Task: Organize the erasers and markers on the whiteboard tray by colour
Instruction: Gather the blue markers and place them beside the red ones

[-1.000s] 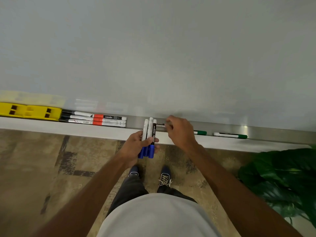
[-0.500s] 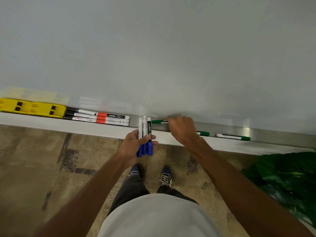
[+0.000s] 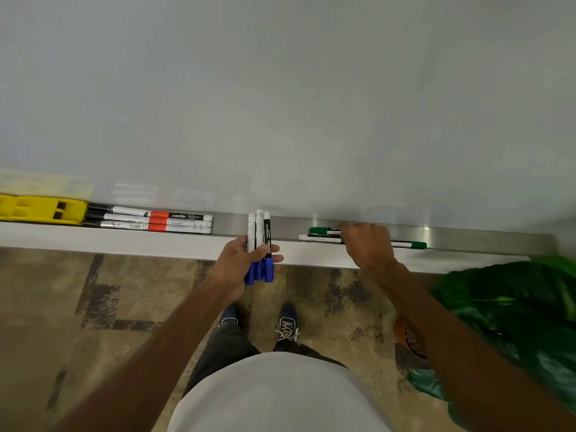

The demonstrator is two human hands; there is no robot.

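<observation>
My left hand (image 3: 240, 260) grips three blue-capped markers (image 3: 260, 244) upright in front of the tray's white front edge. My right hand (image 3: 367, 244) rests on the metal whiteboard tray (image 3: 483, 240), fingers closed on a green-capped marker (image 3: 324, 230) lying along the tray. A second green marker (image 3: 319, 238) lies just in front of it, and a third green cap (image 3: 416, 244) shows to the right of my hand. Far left, yellow erasers (image 3: 40, 208) sit beside a row of red and black markers (image 3: 149, 221).
The whiteboard (image 3: 280, 104) fills the upper view. A green leafy plant (image 3: 514, 322) in an orange pot (image 3: 408, 338) stands on the floor at the right, close to my right arm. Patterned floor (image 3: 93, 307) and my shoes (image 3: 286, 322) lie below.
My right hand has slid the green marker rightwards along the tray, next to the other green markers. My left hand has kept hold of the blue markers.
</observation>
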